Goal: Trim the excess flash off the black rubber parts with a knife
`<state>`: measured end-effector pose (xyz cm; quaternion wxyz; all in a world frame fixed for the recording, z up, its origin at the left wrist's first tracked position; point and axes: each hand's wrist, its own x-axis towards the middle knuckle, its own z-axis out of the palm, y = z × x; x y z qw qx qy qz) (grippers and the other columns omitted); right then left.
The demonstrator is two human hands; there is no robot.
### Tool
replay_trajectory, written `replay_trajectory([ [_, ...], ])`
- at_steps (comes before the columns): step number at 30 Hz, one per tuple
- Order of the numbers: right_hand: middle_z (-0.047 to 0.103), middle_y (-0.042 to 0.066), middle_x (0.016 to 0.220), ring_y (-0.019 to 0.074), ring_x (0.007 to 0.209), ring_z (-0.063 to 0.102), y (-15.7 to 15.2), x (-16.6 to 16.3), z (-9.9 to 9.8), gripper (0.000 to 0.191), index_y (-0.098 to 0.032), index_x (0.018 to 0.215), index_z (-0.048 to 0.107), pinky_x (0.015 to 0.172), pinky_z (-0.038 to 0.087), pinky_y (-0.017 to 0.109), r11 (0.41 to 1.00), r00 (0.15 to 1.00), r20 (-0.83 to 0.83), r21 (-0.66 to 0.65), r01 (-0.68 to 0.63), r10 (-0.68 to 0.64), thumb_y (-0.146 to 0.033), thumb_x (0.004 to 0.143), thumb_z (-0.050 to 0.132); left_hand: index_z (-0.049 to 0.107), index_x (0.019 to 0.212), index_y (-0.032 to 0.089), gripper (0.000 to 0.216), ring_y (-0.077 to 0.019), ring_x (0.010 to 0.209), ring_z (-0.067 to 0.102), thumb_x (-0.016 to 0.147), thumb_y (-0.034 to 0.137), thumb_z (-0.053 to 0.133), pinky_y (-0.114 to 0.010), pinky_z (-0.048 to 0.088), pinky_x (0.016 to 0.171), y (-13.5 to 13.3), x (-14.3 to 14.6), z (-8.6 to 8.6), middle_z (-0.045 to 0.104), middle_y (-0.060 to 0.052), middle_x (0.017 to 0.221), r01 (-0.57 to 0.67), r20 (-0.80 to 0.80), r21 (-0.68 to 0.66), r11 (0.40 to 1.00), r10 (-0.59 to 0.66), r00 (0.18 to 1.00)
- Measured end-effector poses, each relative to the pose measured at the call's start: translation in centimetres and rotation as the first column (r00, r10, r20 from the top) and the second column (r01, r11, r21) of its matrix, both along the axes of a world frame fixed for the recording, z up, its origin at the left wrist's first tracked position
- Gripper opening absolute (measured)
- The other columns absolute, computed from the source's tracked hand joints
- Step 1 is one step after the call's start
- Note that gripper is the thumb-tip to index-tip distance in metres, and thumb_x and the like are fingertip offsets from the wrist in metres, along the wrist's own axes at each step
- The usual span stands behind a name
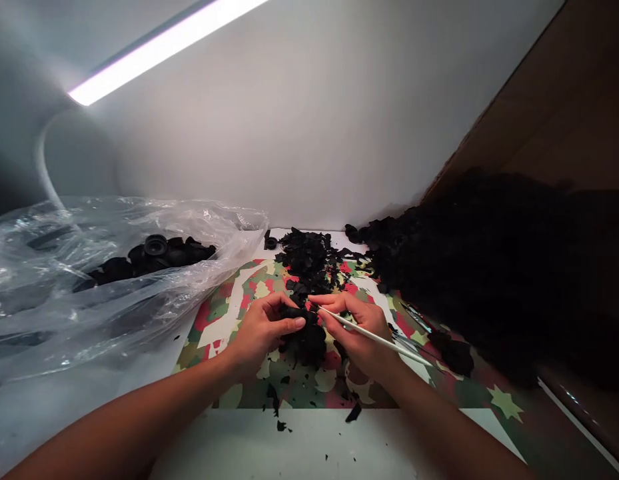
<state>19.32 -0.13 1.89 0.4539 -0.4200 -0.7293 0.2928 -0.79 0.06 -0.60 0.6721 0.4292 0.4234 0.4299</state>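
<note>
My left hand [259, 331] pinches a small black rubber-looking part [292, 312] between thumb and fingers, over the middle of the patterned sheet [229, 397]. In my right hand [363, 331] is a thin white stick-like tool [374, 338], held like a pen. Its tip end reaches to the right side of the black part; the exact contact is too small to make out. Just below both hands lies a clump of black scraps [312, 343]. The far side of the black part is hidden by my left fingers.
A clear plastic bag [154, 327] with several round black parts [156, 245] lies at left. Black trimmings [309, 257] are heaped behind my hands. A large dark pile [469, 267] spills from the cardboard [564, 120] at right. A bright tube lamp [169, 50] hangs at upper left.
</note>
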Motion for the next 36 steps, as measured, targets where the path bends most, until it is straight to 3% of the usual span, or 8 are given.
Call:
replay_trajectory([
  [4, 0.079, 0.003, 0.106, 0.0216, 0.094, 0.075, -0.4, 0.0, 0.2, 0.013, -0.024, 0.077, 0.065, 0.085, 0.056, 0.035, 0.999, 0.999, -0.006, 0.014, -0.04, 0.04, -0.021, 0.09, 0.064, 0.061, 0.078, 0.018, 0.032, -0.0068, 0.044, 0.051, 0.069, 0.034, 0.087, -0.016, 0.032, 0.038, 0.1, 0.0, 0.1, 0.059, 0.005, 0.062, -0.011, 0.019, -0.007, 1.0, 0.012, 1.0],
  [15, 0.079, 0.002, 0.107, 0.0205, 0.092, 0.074, -0.4, -0.1, -0.3, 0.012, -0.024, 0.079, 0.066, 0.082, 0.055, 0.034, 0.997, 0.996, 0.062, 0.0, -0.071, 0.071, -0.021, 0.091, 0.064, 0.059, 0.076, 0.017, 0.032, -0.0033, 0.039, 0.041, 0.069, 0.032, 0.087, -0.014, 0.025, 0.035, 0.2, -0.1, -0.1, 0.053, 0.008, 0.056, -0.003, 0.015, -0.024, 1.0, 0.004, 1.0],
  [21, 0.079, 0.002, 0.107, 0.0207, 0.094, 0.073, -0.7, -0.2, -0.4, 0.015, -0.024, 0.078, 0.066, 0.085, 0.056, 0.035, 0.997, 0.995, 0.058, -0.004, -0.077, 0.077, -0.02, 0.092, 0.063, 0.06, 0.075, 0.017, 0.031, -0.0052, 0.041, 0.046, 0.069, 0.032, 0.087, -0.015, 0.029, 0.037, 0.1, 0.0, 0.0, 0.056, 0.006, 0.058, -0.009, 0.019, -0.022, 1.0, 0.01, 1.0],
  [24, 0.078, 0.003, 0.107, 0.0209, 0.094, 0.071, -1.0, -0.6, -0.4, 0.016, -0.024, 0.081, 0.067, 0.083, 0.055, 0.035, 0.996, 0.994, 0.105, 0.077, -0.049, 0.041, -0.019, 0.094, 0.06, 0.06, 0.075, 0.017, 0.031, -0.0062, 0.043, 0.048, 0.069, 0.032, 0.086, -0.016, 0.033, 0.038, 0.0, 0.0, 0.1, 0.057, 0.006, 0.059, -0.013, 0.01, -0.012, 1.0, 0.013, 1.0],
  [29, 0.077, 0.004, 0.094, 0.0207, 0.089, 0.07, -1.3, -1.5, -0.4, 0.019, -0.023, 0.106, 0.066, 0.082, 0.054, 0.036, 0.948, 0.988, 0.153, 0.317, -0.032, -0.018, -0.014, 0.098, 0.052, 0.06, 0.077, 0.017, 0.03, -0.0073, 0.045, 0.049, 0.071, 0.032, 0.085, -0.017, 0.034, 0.038, -0.1, 0.0, 0.0, 0.057, 0.005, 0.061, 0.003, -0.012, -0.01, 1.0, -0.004, 1.0],
  [36, 0.077, 0.005, 0.094, 0.0207, 0.085, 0.071, -0.8, -1.5, -1.1, 0.02, -0.022, 0.107, 0.065, 0.083, 0.053, 0.037, 0.929, 0.975, 0.214, 0.369, -0.026, -0.058, -0.014, 0.1, 0.048, 0.062, 0.074, 0.016, 0.029, -0.0079, 0.05, 0.049, 0.069, 0.031, 0.086, -0.019, 0.034, 0.044, -0.1, 0.2, 0.1, 0.058, 0.004, 0.062, 0.051, -0.032, 0.022, 0.998, -0.05, 0.998],
])
